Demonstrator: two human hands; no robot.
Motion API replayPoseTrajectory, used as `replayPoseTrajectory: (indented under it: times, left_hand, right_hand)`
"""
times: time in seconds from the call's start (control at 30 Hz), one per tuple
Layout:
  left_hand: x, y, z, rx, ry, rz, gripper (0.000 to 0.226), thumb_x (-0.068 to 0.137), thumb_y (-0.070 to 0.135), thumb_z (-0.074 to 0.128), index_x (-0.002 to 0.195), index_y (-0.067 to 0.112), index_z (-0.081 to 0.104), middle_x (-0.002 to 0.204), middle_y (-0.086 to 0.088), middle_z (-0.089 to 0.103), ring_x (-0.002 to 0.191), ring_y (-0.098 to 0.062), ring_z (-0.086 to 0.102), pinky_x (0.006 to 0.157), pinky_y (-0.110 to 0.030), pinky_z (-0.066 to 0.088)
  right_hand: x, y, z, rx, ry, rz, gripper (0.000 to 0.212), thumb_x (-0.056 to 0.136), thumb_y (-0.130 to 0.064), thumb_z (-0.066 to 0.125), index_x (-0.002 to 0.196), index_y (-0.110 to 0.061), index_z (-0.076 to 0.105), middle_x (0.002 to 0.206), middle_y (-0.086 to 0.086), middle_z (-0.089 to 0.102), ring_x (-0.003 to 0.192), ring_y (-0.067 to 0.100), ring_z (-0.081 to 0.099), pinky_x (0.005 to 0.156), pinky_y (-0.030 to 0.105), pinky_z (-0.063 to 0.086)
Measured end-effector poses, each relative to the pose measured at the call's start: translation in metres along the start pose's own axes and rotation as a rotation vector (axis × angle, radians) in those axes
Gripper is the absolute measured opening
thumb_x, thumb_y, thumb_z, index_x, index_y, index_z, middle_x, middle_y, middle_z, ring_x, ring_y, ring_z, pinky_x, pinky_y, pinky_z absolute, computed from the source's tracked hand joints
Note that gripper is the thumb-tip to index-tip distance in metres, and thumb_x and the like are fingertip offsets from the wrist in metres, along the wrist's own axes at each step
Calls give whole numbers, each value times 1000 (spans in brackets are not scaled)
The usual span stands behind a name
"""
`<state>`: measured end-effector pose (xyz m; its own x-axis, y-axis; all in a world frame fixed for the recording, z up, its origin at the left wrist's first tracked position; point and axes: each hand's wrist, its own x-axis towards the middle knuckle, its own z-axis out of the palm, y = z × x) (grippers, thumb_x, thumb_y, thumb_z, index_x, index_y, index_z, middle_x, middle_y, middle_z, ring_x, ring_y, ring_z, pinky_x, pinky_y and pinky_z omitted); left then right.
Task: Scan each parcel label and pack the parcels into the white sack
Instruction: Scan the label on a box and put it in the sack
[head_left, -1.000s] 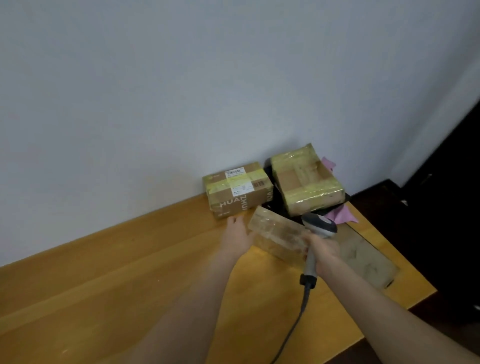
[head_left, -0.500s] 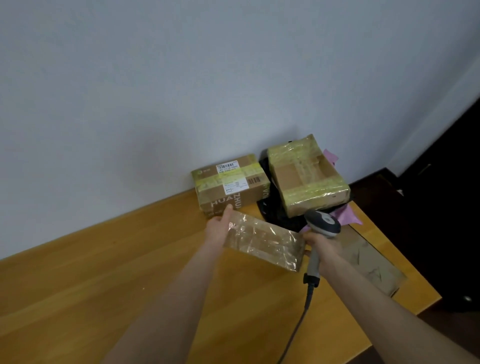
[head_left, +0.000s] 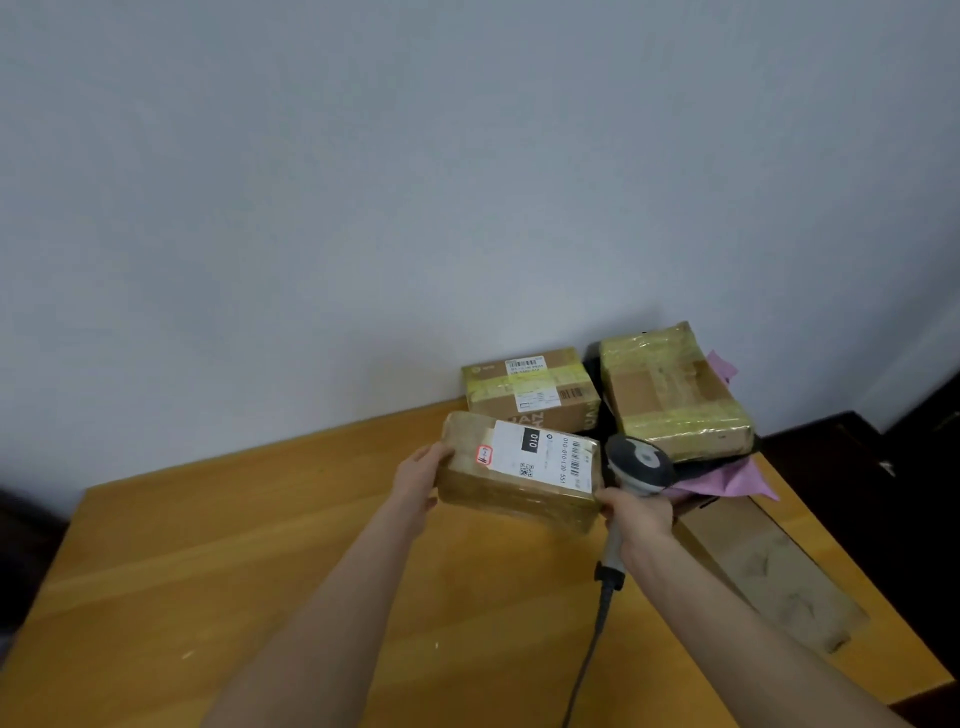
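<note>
- Head view, surface and room: I see a yellow-orange wooden desk (head_left: 260, 597) with broad grain bands, set against a plain pale grey wall (head_left: 363, 182). Dark furniture (head_left: 883, 493) stands beyond the desk's right edge.
- Head view, desk contents: two cardboard boxes stand at the wall. The labelled box (head_left: 530, 395) lies flat on the desk. The tape-wrapped box (head_left: 675, 395), just beside it on the right, sits tilted on a black item (head_left: 607, 423), with a pink sheet (head_left: 737, 480) protruding beneath it. A flat cardboard strip (head_left: 769, 566) lies along the desk's right side.
- Task item: the taped parcel (head_left: 519, 493) is held between both hands, in front of the labelled box, with its label face up.
- Left hand (head_left: 421, 480): the grip is closed on the parcel's left end.
- Right hand (head_left: 636, 514): the grip is closed round the handle of the scanner (head_left: 641, 462), and its fingertips touch the parcel's right end. The grey scanner head sits just beside the parcel's far right corner. The cable (head_left: 592, 639) runs down toward the near edge of the view.
- Writing, parcel: the white label (head_left: 540, 454) carries "010" in white on a black patch, a line starting "010-010", a barcode and a QR code. A small red-bordered sticker (head_left: 484, 456) bears red handwriting that I cannot read.
- Writing, labelled box: there is a white barcode label on top and yellow tape across it. The large brown letters on the front face are only partly visible.
</note>
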<state>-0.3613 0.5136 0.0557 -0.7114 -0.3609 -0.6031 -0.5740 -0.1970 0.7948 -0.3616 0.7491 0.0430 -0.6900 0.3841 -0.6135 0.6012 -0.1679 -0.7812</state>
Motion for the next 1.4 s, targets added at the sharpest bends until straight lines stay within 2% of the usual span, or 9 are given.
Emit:
replayPoseTrajectory:
  times: [0.13, 0.3, 0.63, 0.73, 0.8, 0.97, 1.13, 1.27, 1.4]
  left_hand:
    - [-25, -7, -21, -70, -70, -15, 37, 83, 37, 67, 116, 37, 52, 108, 4, 55, 102, -26, 52, 87, -49, 40]
    - [-53, -11, -41, -222, 94, 59, 35, 83, 30, 66, 116, 22, 56, 108, -8, 57, 84, -19, 55, 61, -31, 54]
    - [-89, -96, -52, -323, 306, -153, 60, 83, 30, 68, 132, 5, 43, 125, -18, 51, 94, -29, 55, 57, -40, 53]
    - [-91, -126, -52, -226, 165, -301, 49, 87, 25, 65, 127, 4, 50, 107, -14, 55, 87, -27, 54, 71, -42, 53]
    - [-87, -142, -58, -106, 154, -382, 52, 85, 24, 68, 129, 4, 48, 116, -13, 52, 105, -33, 52, 88, -45, 47]
    - [-45, -142, -87, 517, 371, -46, 61, 88, 24, 65, 140, 3, 40, 139, -18, 47, 128, -33, 45, 103, -39, 40]
    - [-21, -128, -65, 712, 9, 75, 57, 97, 30, 50, 145, 6, 34, 144, -14, 45, 126, -30, 48, 102, -35, 41]
    - [-30, -131, -59, 463, -131, -12, 43, 99, 27, 48, 134, 2, 51, 132, -13, 57, 117, -28, 55, 98, -36, 45]
    - [-48, -132, -80, 180, -155, -143, 38, 96, 38, 52, 129, 18, 54, 116, 0, 59, 105, -19, 54, 83, -31, 46]
  right_hand:
    - [-21, 1, 3, 41, -80, -19, 23, 76, 6, 73, 80, -11, 57, 80, 8, 64, 80, 25, 61, 83, 40, 52]
    - [-49, 5, 0, 184, -192, -11, 28, 77, 1, 76, 81, -15, 54, 80, 1, 63, 73, 16, 59, 74, 35, 50]
    - [-88, 63, 3, 0, -430, 145, 26, 83, -9, 74, 106, -3, 64, 84, 9, 65, 77, 22, 60, 69, 34, 51]
    - [-94, 77, 9, -36, -441, 185, 27, 84, -10, 73, 108, -4, 63, 85, 8, 63, 78, 23, 58, 73, 37, 50]
    - [-93, 86, 12, -63, -430, 197, 29, 84, -9, 73, 110, -2, 62, 85, 8, 61, 80, 24, 57, 77, 39, 49]
    - [-85, 105, 24, -78, -341, 196, 36, 82, -9, 75, 113, -2, 60, 98, 15, 62, 89, 30, 58, 84, 42, 51]
    - [-83, 122, 45, -61, -266, 186, 29, 80, -6, 76, 105, -4, 62, 98, 13, 66, 94, 32, 62, 90, 47, 52]
    - [-89, 126, 53, -108, -266, 159, 23, 78, -4, 76, 97, -5, 65, 96, 12, 71, 90, 29, 66, 88, 47, 54]
    - [-105, 115, 56, -106, -299, 88, 29, 74, -1, 78, 101, -3, 67, 101, 13, 72, 98, 32, 66, 92, 52, 52]
